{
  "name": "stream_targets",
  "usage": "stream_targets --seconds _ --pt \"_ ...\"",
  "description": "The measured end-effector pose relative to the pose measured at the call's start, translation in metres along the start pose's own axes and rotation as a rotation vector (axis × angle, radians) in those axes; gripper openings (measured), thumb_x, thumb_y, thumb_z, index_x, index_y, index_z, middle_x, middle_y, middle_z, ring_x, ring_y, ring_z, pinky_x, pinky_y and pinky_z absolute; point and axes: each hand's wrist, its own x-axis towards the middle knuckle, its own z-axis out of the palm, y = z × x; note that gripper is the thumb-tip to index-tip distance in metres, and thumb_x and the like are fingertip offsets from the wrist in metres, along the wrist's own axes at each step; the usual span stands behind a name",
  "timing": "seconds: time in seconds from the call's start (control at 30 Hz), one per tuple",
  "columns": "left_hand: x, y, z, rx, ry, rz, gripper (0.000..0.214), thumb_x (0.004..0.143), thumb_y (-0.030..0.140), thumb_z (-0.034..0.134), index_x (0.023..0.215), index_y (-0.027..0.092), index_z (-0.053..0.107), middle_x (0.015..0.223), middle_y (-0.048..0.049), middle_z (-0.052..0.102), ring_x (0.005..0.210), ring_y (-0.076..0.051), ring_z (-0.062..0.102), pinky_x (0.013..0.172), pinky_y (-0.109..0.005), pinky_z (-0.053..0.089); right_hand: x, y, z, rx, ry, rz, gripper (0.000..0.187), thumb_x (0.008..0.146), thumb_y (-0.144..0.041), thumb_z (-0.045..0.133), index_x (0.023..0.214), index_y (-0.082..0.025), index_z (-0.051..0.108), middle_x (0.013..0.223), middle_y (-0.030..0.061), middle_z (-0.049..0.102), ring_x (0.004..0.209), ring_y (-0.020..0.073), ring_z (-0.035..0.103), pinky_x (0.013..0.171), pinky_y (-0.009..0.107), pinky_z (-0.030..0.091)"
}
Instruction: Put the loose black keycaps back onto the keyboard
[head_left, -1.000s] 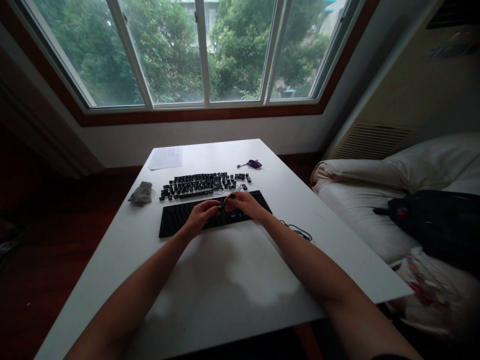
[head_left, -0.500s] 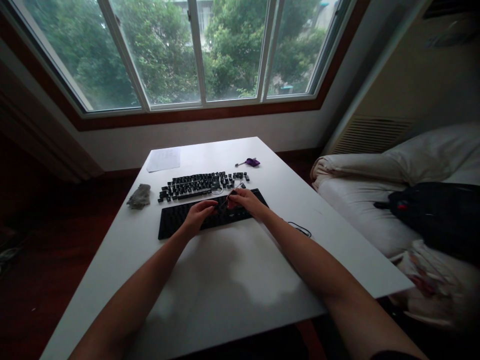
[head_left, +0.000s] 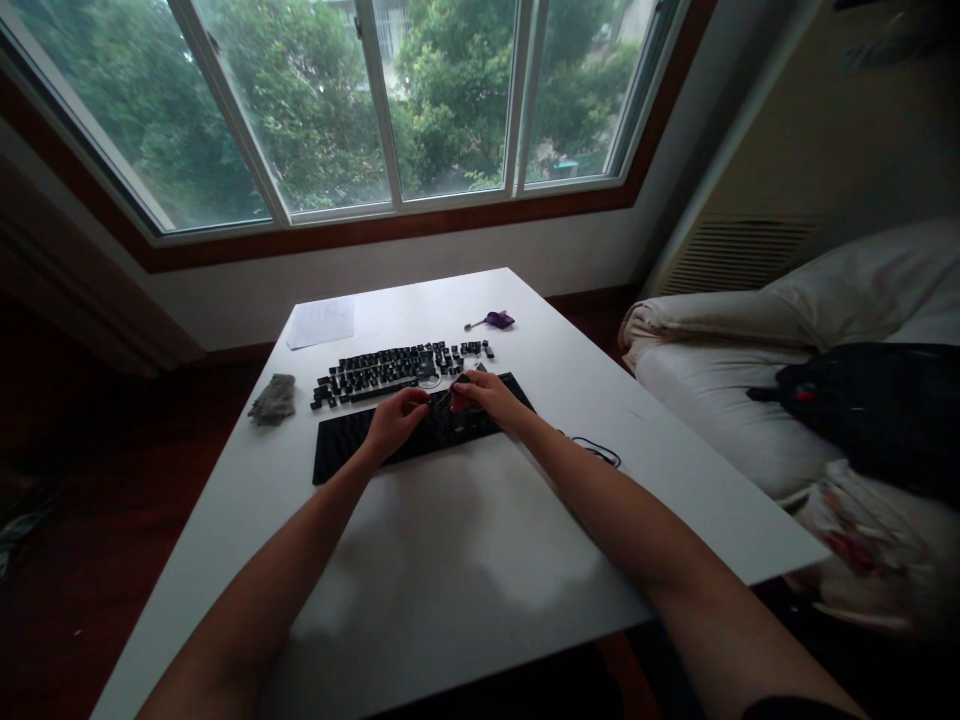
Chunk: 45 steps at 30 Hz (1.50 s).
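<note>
A black keyboard (head_left: pixel 349 445) lies across the white table, its keycaps apparently off. Over its middle, my left hand (head_left: pixel 397 418) is closed with thumb and forefinger together; whatever is between them is too small to make out. Just to the right, my right hand (head_left: pixel 486 394) grips a thin, wiry tool that looks like a keycap puller (head_left: pixel 444 402), its wire end pointing toward my left fingertips. Behind the keyboard, loose black keycaps (head_left: pixel 382 368) lie in rows. A pale ring-shaped thing (head_left: pixel 430 381) rests between them and the keyboard.
A grey crumpled cloth (head_left: pixel 274 400) lies at the left edge of the table (head_left: pixel 420 570). Farther back are a sheet of paper (head_left: pixel 321 323) and a purple brush-like thing (head_left: pixel 498 319). A black cable (head_left: pixel 596 450) curls at right. Beyond stands a sofa (head_left: pixel 705 400) with a dark bag (head_left: pixel 870 415).
My left fingertips have drawn slightly left, away from the right hand, which keeps hold of the puller. The whole view has shifted a little with the head.
</note>
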Motion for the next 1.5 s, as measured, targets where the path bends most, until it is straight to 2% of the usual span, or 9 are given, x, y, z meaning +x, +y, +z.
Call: stream_targets --seconds 0.1,0.2,0.33,0.47,0.67,0.93,1.27,1.5 --pt "0.024 -0.003 -0.005 0.381 0.030 0.103 0.028 0.085 0.023 0.065 0.111 0.024 0.072 0.104 -0.0037 0.075 0.094 -0.021 0.069 0.090 -0.035 0.051 0.002 0.001 -0.003 0.008 0.062 -0.003 0.034 0.078 -0.048 0.076 0.085 -0.016 0.067 0.071 0.0013 0.070 0.065 0.0147 0.067 0.068 0.028 0.056" --pt "0.049 -0.007 -0.008 0.655 0.030 0.169 0.025 0.085 0.020 0.063 0.107 0.024 0.074 0.109 -0.0052 0.074 0.105 -0.025 0.064 0.096 -0.039 0.048 0.003 -0.001 -0.006 0.035 0.131 0.001 0.034 0.076 -0.048 0.077 0.085 -0.017 0.066 0.069 0.0004 0.069 0.064 0.0150 0.067 0.067 0.028 0.056" --pt "0.075 -0.016 -0.006 0.798 0.005 0.207 0.024 0.085 0.020 0.062 0.104 0.024 0.075 0.107 -0.0059 0.073 0.103 -0.026 0.060 0.095 -0.041 0.046 0.004 0.000 -0.012 0.090 0.184 -0.008 0.033 0.075 -0.047 0.077 0.085 -0.018 0.066 0.070 0.0001 0.069 0.064 0.0149 0.067 0.066 0.028 0.055" --pt "0.088 -0.025 0.001 0.872 0.018 0.185 0.023 0.085 0.023 0.063 0.102 0.026 0.077 0.107 -0.0075 0.069 0.104 -0.027 0.056 0.093 -0.041 0.043 0.005 0.002 -0.017 0.111 0.208 -0.007 0.034 0.075 -0.048 0.077 0.084 -0.017 0.065 0.068 -0.0001 0.068 0.062 0.0142 0.065 0.063 0.027 0.054" --pt "0.091 -0.028 0.008 0.954 -0.029 0.144 0.021 0.084 0.027 0.063 0.101 0.028 0.076 0.104 -0.0086 0.066 0.103 -0.029 0.053 0.089 -0.043 0.039 0.006 0.004 -0.019 0.117 0.215 0.002 0.033 0.076 -0.046 0.077 0.085 -0.017 0.065 0.069 -0.0004 0.068 0.063 0.0142 0.066 0.064 0.027 0.054" --pt "0.090 -0.021 0.011 1.048 -0.013 0.072 0.017 0.083 0.027 0.062 0.097 0.025 0.072 0.105 -0.0089 0.067 0.107 -0.031 0.051 0.090 -0.044 0.037 0.007 0.006 -0.019 0.140 0.203 0.006 0.032 0.076 -0.045 0.077 0.085 -0.017 0.064 0.069 -0.0008 0.068 0.062 0.0142 0.066 0.064 0.027 0.054" --pt "0.086 -0.019 0.007 1.042 -0.016 0.032 0.019 0.083 0.031 0.064 0.101 0.025 0.068 0.110 -0.0083 0.066 0.109 -0.031 0.051 0.092 -0.043 0.037 0.006 0.006 -0.018 0.127 0.190 0.019 0.033 0.075 -0.047 0.077 0.084 -0.018 0.063 0.069 -0.0005 0.068 0.063 0.0140 0.065 0.064 0.027 0.053" --pt "0.074 -0.006 0.009 0.977 0.025 0.080 0.018 0.085 0.032 0.064 0.102 0.026 0.069 0.109 -0.0080 0.066 0.109 -0.030 0.052 0.092 -0.043 0.038 0.005 -0.005 -0.017 0.032 0.192 0.023 0.044 0.080 -0.061 0.068 0.089 -0.018 0.066 0.070 0.0003 0.067 0.063 0.0141 0.063 0.063 0.027 0.051"
